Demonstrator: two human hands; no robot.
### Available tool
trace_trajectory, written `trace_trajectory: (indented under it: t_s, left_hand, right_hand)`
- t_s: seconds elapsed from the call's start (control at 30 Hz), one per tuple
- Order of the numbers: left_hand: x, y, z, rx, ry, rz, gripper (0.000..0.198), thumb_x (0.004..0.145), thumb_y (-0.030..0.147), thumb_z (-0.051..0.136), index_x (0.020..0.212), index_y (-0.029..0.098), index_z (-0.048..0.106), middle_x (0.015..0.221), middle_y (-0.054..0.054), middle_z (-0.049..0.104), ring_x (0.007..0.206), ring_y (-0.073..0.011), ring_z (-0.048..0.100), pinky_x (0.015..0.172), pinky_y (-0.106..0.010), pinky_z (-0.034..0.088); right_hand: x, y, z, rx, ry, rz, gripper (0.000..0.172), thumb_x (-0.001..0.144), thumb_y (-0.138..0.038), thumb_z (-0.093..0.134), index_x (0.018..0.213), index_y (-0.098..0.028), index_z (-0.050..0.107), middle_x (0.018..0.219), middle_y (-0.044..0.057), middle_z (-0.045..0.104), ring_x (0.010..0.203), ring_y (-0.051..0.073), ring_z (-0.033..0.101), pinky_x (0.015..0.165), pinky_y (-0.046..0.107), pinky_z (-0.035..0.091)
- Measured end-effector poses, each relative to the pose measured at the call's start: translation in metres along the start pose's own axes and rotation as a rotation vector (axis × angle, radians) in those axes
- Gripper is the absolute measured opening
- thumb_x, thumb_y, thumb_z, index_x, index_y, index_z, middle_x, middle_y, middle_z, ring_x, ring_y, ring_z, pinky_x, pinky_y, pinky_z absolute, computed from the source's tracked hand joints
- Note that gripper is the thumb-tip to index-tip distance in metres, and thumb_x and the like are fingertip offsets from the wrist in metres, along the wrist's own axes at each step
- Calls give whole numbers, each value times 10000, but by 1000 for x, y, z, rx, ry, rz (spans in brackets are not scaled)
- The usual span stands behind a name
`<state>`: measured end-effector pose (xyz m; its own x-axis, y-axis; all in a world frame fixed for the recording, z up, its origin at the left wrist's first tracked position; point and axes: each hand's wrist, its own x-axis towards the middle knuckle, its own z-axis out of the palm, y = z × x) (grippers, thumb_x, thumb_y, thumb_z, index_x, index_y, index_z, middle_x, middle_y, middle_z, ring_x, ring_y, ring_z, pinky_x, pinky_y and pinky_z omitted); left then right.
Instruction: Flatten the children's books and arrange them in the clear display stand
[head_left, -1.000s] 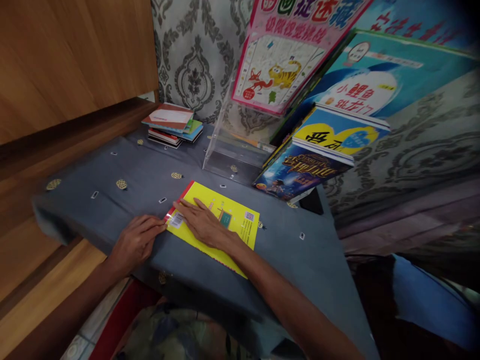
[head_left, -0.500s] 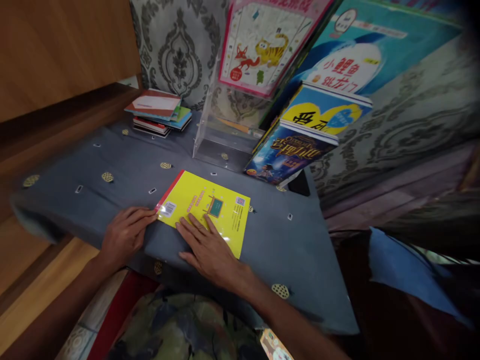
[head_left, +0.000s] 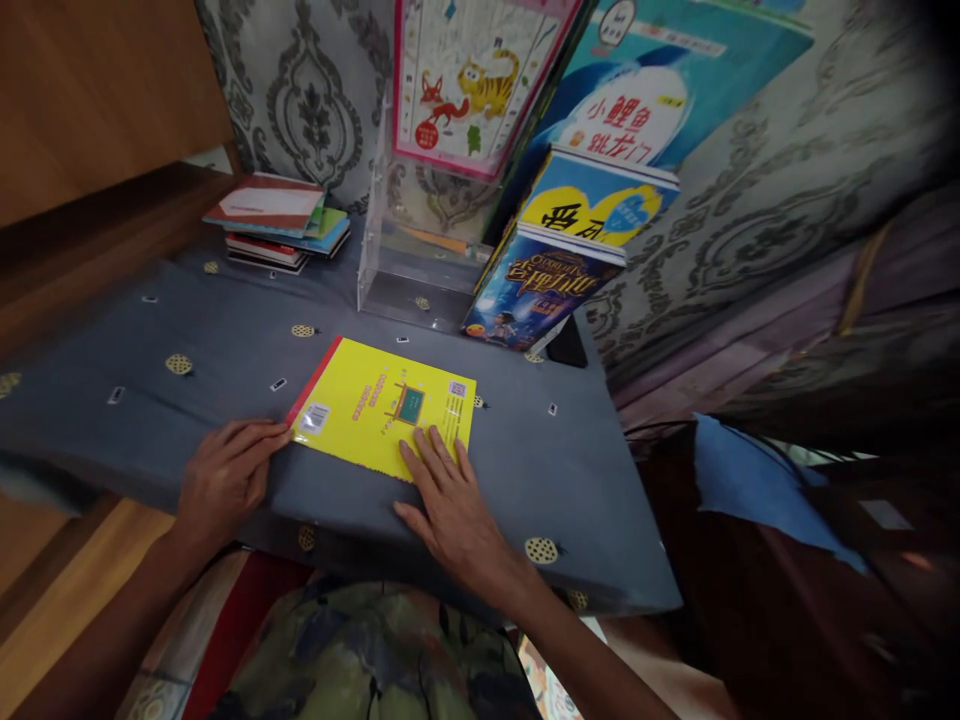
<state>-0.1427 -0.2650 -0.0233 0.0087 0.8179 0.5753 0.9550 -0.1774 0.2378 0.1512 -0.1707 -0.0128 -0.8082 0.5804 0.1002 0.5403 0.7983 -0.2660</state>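
Note:
A thin yellow book (head_left: 360, 390) with a red spine lies flat near the front edge of the cloth-covered table, its barcode at the lower left corner. My left hand (head_left: 229, 475) is closed, with thumb and fingers pinching the book's lower left corner at the spine. Over the lower right part of the cover, my right hand (head_left: 454, 505) rests with its fingers stretched out and slightly spread. A small green chalkboard picture on the cover shows just above its fingertips.
Several books (head_left: 274, 222) are stacked at the back left. A clear acrylic stand (head_left: 375, 260) holds a pink-bordered book (head_left: 480, 90). Right of it stand a blue book (head_left: 544, 285) and others, with a dark phone-like object (head_left: 568, 343) beside them. Patterned cloth (head_left: 315, 110) hangs behind.
My right hand has slid rightward across the cover, uncovering more of its lower middle. The left hand keeps its pinch at the corner. The whole view has shifted a little.

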Motion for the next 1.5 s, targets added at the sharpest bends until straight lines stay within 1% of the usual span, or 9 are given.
trace_trajectory:
  t_s: [0.1, 0.2, 0.4, 0.5, 0.8, 1.03, 1.27, 1.37, 1.5]
  left_hand:
    - [0, 3, -1, 32, 0, 14, 370, 916, 77, 461, 1174, 243, 669, 1083, -61, 725, 1043, -266, 638, 853, -437, 514]
    - [1, 14, -2, 58, -4, 60, 404, 915, 70, 479, 1236, 253, 640, 1088, -61, 724, 1059, -277, 625, 881, -457, 494]
    - [10, 69, 16, -43, -128, 167, 427, 925, 55, 427, 1281, 195, 617, 1159, -70, 710, 1102, -243, 595, 957, -428, 466]
    - [18, 85, 25, -42, -176, 205, 447, 921, 44, 377, 1249, 180, 648, 1165, -81, 710, 1122, -238, 596, 996, -438, 452]
    - [58, 60, 28, 2, -296, 202, 455, 875, 32, 430, 1218, 194, 681, 1191, -93, 701, 1092, -252, 618, 935, -440, 497]
    - [97, 51, 51, 171, -448, 212, 478, 856, 5, 429, 1279, 128, 614, 1326, -125, 635, 1181, -276, 570, 926, -425, 485]
    - [141, 30, 74, 224, -482, 219, 380, 915, 57, 420, 1234, 106, 621, 1305, -152, 631, 1164, -271, 570, 951, -409, 462]
    - [143, 30, 78, 209, -471, 230, 388, 900, 53, 428, 1230, 105, 627, 1294, -149, 639, 1166, -269, 570, 962, -415, 466]
    - [130, 44, 73, 126, -452, 310, 433, 879, 34, 437, 1256, 136, 623, 1298, -125, 649, 1170, -256, 581, 968, -417, 474]
  right_hand:
    - [-11, 4, 2, -16, 18, 23, 669, 1019, -414, 458, 1587, -150, 222, 1618, 151, 307, 1530, 291, 189, 1224, 593, 252]
    - [-16, 4, 1, -38, 21, 23, 674, 1013, -417, 468, 1576, -120, 247, 1612, 162, 317, 1529, 295, 197, 1223, 588, 260]
    - [-14, 1, 0, -81, 16, 15, 629, 991, -396, 524, 1542, -147, 348, 1613, 150, 323, 1521, 335, 212, 1203, 610, 285]
    - [-14, 1, 0, -75, 16, 9, 622, 993, -406, 515, 1547, -188, 339, 1602, 115, 358, 1521, 326, 214, 1196, 621, 294]
    - [-14, 2, -1, -52, 18, 5, 593, 995, -409, 508, 1534, -202, 370, 1589, 93, 385, 1505, 325, 266, 1190, 619, 316]
    - [-13, 3, -3, -45, 25, -7, 571, 1000, -413, 499, 1516, -188, 403, 1580, 101, 399, 1484, 342, 313, 1171, 631, 345]
    - [-13, 3, -3, -32, 50, -4, 576, 989, -400, 529, 1516, -207, 401, 1581, 88, 401, 1491, 321, 304, 1181, 610, 340]
    - [-13, 2, -4, -13, 63, 4, 559, 995, -414, 515, 1507, -214, 415, 1578, 74, 409, 1496, 305, 294, 1193, 604, 326]
    - [-14, 1, -6, 1, 48, 14, 544, 1003, -427, 502, 1499, -219, 425, 1579, 59, 410, 1500, 297, 286, 1203, 592, 314]
